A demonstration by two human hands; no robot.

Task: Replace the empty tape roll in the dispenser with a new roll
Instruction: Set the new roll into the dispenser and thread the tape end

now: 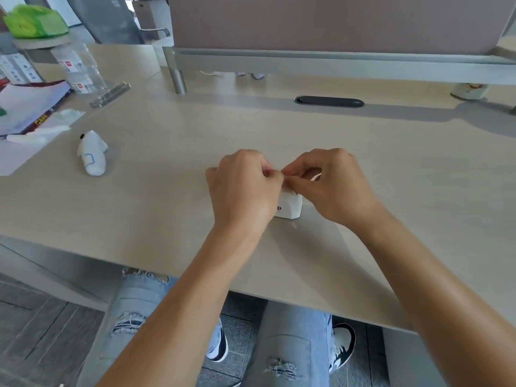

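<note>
Dispenser [290, 205]: small, white, standing on the surface [167, 163] near the front edge, mid-scene, largely hidden by both hands. Left hand [243, 188] covers its left side, fingers curled closed around the body. Right hand [329, 185] pinches at the top; whether it holds tape, a roll or a cover cannot be told. No roll is visible. Judgement: seating or threading appears under way. Recommended: brace the body firmly with the left, work the right in small pulls, keep the piece level.
</note>
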